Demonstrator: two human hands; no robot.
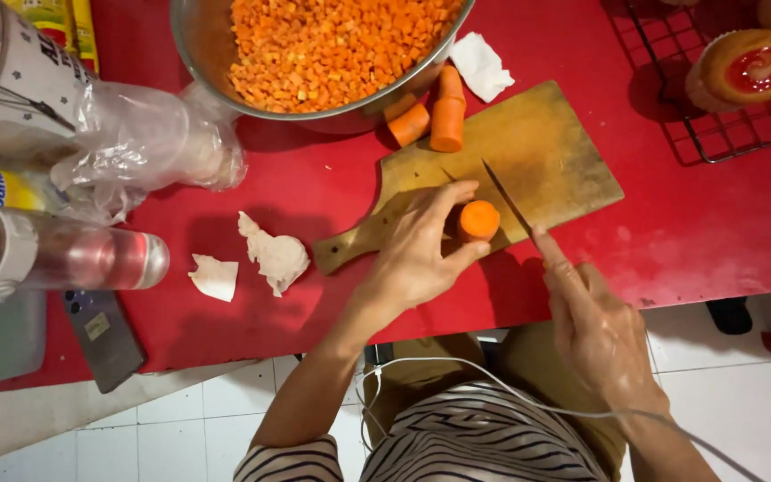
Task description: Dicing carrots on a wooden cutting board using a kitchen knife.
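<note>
Seen from the head camera, the left hand (417,250) is curled around a short carrot piece (478,220), thumb below and fingers above, holding it on its side at the near edge of a wooden cutting board (542,170) that lies on the red counter (314,187). The right hand (595,326) is closed on the handle of a knife (506,198), its forefinger stretched along the back of the blade; the thin blade stands just beside the carrot piece on its right, with the tip pointing away from the person, and whether the edge touches the carrot cannot be told. At the far corner of the board lie two more carrot chunks (435,114), one touching the rim of a metal bowl (191,40) filled with small diced carrot cubes (332,45). A folded white paper scrap (481,64) sits by the bowl, and two crumpled scraps (261,254) lie on the counter left of the board's handle. Farther left are a clear plastic bag (149,138), a bottle on its side (73,259) and a phone (104,335). At the far right a wire rack (707,134) carries a cupcake with a red swirl (742,67).
</note>
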